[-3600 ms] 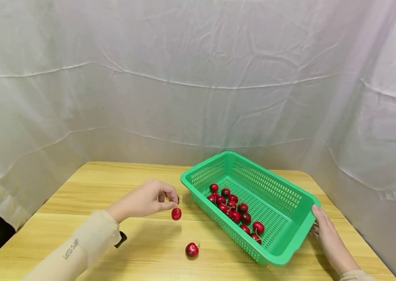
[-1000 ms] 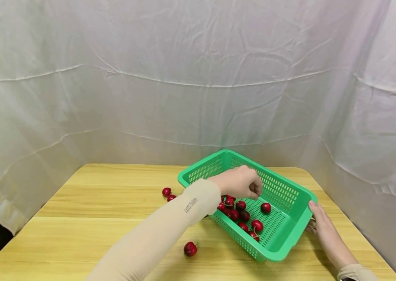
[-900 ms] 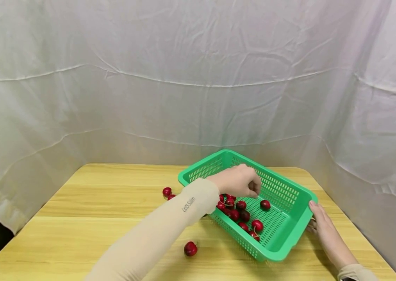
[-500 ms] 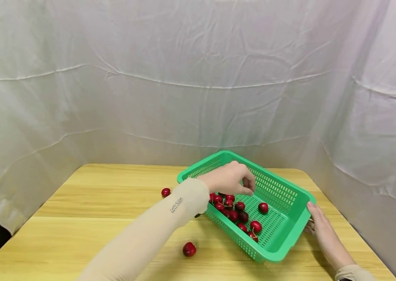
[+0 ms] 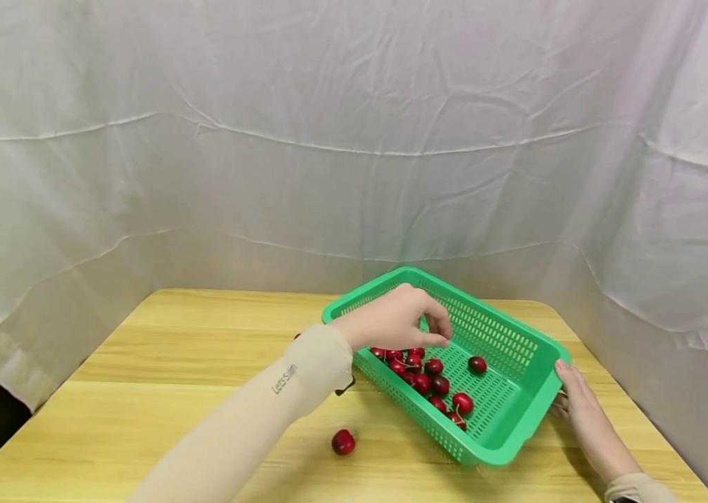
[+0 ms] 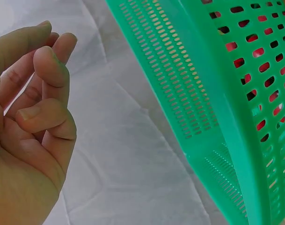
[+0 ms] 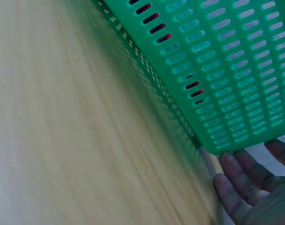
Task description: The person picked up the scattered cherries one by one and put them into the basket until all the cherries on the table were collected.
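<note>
My left hand (image 5: 394,318) hovers over the left half of a green slotted plastic basket (image 5: 539,412). Its fingers (image 6: 52,65) are loosely bent, and the left wrist view shows nothing in them. Several dark red cherries (image 5: 421,383) lie along the basket's near left side, some hidden by the hand. One cherry (image 5: 477,365) sits apart on the basket floor, further right. My right hand (image 5: 593,426) holds the basket's right end, thumb on the rim. In the right wrist view its fingers (image 7: 229,164) reach the basket's lower edge, and the basket looks tilted.
On the wooden table (image 5: 159,363), a single cherry (image 5: 343,442) lies in front of the basket. A sliver of another cherry (image 5: 297,336) shows behind the left sleeve. A pale curtain (image 5: 354,188) hangs behind the table and at both sides.
My left hand carried a cherry from the table's left over the basket; a cherry now lies apart there. Since then the hand has drawn back left, fingers loosening. The right hand keeps its hold.
</note>
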The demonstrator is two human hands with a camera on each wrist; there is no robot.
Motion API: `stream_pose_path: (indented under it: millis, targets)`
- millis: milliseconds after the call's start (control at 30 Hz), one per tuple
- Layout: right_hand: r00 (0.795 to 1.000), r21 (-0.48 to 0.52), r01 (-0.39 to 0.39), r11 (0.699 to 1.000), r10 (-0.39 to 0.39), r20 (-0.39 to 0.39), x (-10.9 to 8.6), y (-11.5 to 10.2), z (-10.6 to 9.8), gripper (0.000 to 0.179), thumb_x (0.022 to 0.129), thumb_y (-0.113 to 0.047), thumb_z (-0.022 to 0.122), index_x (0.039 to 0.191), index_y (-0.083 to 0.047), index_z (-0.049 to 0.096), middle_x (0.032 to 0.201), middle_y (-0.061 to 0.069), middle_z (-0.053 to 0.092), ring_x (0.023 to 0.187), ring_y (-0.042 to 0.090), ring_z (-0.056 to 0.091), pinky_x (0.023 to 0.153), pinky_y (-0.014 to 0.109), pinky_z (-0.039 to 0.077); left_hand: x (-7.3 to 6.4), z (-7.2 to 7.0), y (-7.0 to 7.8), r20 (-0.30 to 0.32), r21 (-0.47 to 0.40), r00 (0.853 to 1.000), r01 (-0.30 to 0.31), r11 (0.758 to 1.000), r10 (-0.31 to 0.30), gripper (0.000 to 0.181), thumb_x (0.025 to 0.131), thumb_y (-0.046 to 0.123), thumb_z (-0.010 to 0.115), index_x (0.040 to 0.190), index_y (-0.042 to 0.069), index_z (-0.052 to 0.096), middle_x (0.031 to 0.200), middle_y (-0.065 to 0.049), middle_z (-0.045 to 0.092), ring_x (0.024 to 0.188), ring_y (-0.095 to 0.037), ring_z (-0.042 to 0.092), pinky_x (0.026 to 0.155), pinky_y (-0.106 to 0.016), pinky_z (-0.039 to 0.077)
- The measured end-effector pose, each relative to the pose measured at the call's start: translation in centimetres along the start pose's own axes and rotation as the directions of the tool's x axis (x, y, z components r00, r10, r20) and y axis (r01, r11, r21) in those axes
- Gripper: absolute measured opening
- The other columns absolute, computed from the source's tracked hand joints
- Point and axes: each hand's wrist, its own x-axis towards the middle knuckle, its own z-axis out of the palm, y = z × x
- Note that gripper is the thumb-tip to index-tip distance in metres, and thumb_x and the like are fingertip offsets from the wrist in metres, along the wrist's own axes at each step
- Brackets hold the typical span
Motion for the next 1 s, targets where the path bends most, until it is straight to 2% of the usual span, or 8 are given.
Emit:
stream_pose_path:
  millis: [167, 367, 567, 600, 700, 767, 900, 1000]
  targets:
    - [1.000, 0.011, 0.005, 1.000, -0.005, -0.001, 0.1, 0.1, 0.0, 0.077, 0.116, -0.053, 0.014, 0.164, 0.007, 0.012, 0.135, -0.005, 0.051, 0.109, -0.017, 0.057, 0.091, 0.009, 0.050, -1.5, -0.2, 0.0, -0.049, -0.022, 0.999, -0.018, 1.000, 0.017, 0.006, 0.103, 0.025, 0.076, 0.100, 0.024, 0.081, 0.091, 0.015, 0.076, 0.059, -0.005, 0.060, 0.069, -0.019, 0.052]
    - [1.000, 0.011, 0.007, 1.000, -0.007, 0.003, 0.2, 0.2, -0.1, 0.077, 0.116, -0.053, 0.014, 0.165, 0.007, 0.011, 0.137, -0.002, 0.049, 0.109, -0.018, 0.056, 0.091, 0.008, 0.049, -3.2, -0.2, -0.1, -0.106, -0.059, 0.994, -0.048, 0.997, 0.041, 0.006, 0.102, 0.022, 0.076, 0.100, 0.022, 0.081, 0.091, 0.013, 0.077, 0.051, -0.002, 0.052, 0.065, -0.018, 0.049]
    - [1.000, 0.016, 0.009, 1.000, -0.009, 0.004, 0.2, 0.4, -0.2, 0.077, 0.116, -0.053, 0.014, 0.166, 0.006, 0.010, 0.133, -0.012, 0.050, 0.110, -0.017, 0.057, 0.091, 0.008, 0.049, -5.0, 0.2, 0.1, -0.139, -0.084, 0.988, -0.079, 0.993, 0.067, 0.005, 0.100, 0.021, 0.078, 0.097, 0.023, 0.081, 0.088, 0.014, 0.075, 0.049, 0.000, 0.045, 0.062, -0.017, 0.045]
    - [1.000, 0.018, 0.007, 1.000, -0.007, 0.006, 0.2, 0.4, -0.2, 0.077, 0.116, -0.053, 0.014, 0.166, 0.007, 0.010, 0.137, -0.007, 0.050, 0.110, -0.017, 0.056, 0.091, 0.008, 0.049, -5.3, 0.2, 0.2, -0.142, -0.090, 0.988, -0.082, 0.993, 0.068, 0.004, 0.100, 0.021, 0.078, 0.097, 0.022, 0.081, 0.087, 0.014, 0.074, 0.049, 0.000, 0.044, 0.062, -0.017, 0.045]
    - [1.000, 0.015, 0.003, 1.000, -0.003, 0.007, 0.2, 0.4, -0.2, 0.078, 0.116, -0.053, 0.014, 0.166, 0.007, 0.009, 0.139, -0.003, 0.050, 0.110, -0.018, 0.056, 0.090, 0.008, 0.049, -6.1, 0.4, 0.3, -0.144, -0.105, 0.987, -0.082, 0.991, 0.066, 0.004, 0.099, 0.019, 0.079, 0.098, 0.020, 0.082, 0.088, 0.013, 0.075, 0.050, 0.001, 0.042, 0.060, -0.016, 0.043]
    - [1.000, 0.015, 0.001, 1.000, -0.001, 0.007, 0.2, 0.4, -0.2, 0.078, 0.116, -0.053, 0.014, 0.166, 0.007, 0.009, 0.138, -0.005, 0.050, 0.110, -0.018, 0.056, 0.090, 0.008, 0.049, -6.7, 0.5, 0.3, -0.140, -0.110, 0.988, -0.078, 0.991, 0.062, 0.003, 0.099, 0.019, 0.079, 0.099, 0.018, 0.083, 0.090, 0.012, 0.076, 0.051, 0.001, 0.042, 0.058, -0.016, 0.041]
    - [1.000, 0.021, 0.008, 1.000, -0.008, 0.008, 0.3, 0.5, -0.3, 0.078, 0.116, -0.053, 0.015, 0.166, 0.007, 0.008, 0.130, -0.018, 0.051, 0.110, -0.017, 0.057, 0.091, 0.008, 0.050, -8.1, 0.8, 0.3, -0.123, -0.100, 0.991, -0.063, 0.993, 0.051, 0.003, 0.099, 0.019, 0.080, 0.098, 0.017, 0.083, 0.090, 0.011, 0.077, 0.051, 0.002, 0.041, 0.056, -0.016, 0.039]
    - [1.000, 0.020, 0.009, 1.000, -0.009, 0.008, 0.3, 0.5, -0.3, 0.078, 0.116, -0.052, 0.015, 0.166, 0.007, 0.009, 0.130, -0.016, 0.052, 0.110, -0.016, 0.058, 0.091, 0.009, 0.050, -9.1, 1.1, 0.0, -0.112, -0.099, 0.993, -0.053, 0.994, 0.042, 0.003, 0.098, 0.018, 0.081, 0.096, 0.018, 0.082, 0.088, 0.011, 0.076, 0.050, 0.003, 0.039, 0.056, -0.015, 0.039]
